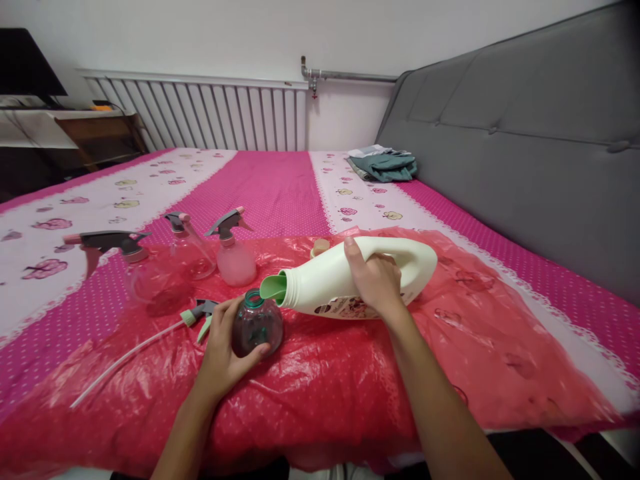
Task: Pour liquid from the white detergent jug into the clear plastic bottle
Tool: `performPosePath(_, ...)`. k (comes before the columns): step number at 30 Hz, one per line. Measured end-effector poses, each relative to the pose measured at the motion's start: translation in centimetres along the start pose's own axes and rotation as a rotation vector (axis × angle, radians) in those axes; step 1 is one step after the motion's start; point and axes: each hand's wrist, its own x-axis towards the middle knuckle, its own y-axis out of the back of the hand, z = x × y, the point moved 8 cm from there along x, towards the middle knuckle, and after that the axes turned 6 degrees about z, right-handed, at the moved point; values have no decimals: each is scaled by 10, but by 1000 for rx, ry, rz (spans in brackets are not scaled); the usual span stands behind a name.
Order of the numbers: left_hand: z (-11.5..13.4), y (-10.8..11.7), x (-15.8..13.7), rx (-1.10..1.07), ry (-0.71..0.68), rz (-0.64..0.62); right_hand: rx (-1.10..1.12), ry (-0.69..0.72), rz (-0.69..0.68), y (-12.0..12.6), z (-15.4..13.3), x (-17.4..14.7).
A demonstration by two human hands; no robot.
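Observation:
My left hand [230, 350] is wrapped round a small clear green spray bottle [260, 327] with its top off, which stands on a red plastic sheet [320, 387]. In my right hand [375, 280] is a cream detergent jug [315, 283], gripped by its handle and tipped on its side. The jug's green pouring spout [273, 287] points at the bottle's open mouth, close above it. I cannot make out any liquid between them. Just left of the bottle lies a grey and green spray trigger head [197, 315] with a long white tube.
Three pink spray bottles with grey triggers stand or lean at the left: one bottle [155, 283], another bottle [197, 257] and a third bottle [237, 261]. A cream cap [320, 248] lies behind the jug. Folded clothes [385, 164] rest near the grey headboard [530, 133].

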Motion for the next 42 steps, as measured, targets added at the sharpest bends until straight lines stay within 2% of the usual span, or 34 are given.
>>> performPosePath(26, -4, -1, -1, -18, 40, 3, 18, 6, -43, -1, -1, 1)
performPosePath(31, -3, 0, 0, -14, 8, 8, 53, 94, -184, 2, -2, 2)
performPosePath(35, -4, 0, 2, -19, 34, 13, 96, 202, -328, 3, -3, -1)
performPosePath(42, -4, 1, 3, -22, 54, 16, 108, 299, -327, 4, -5, -3)
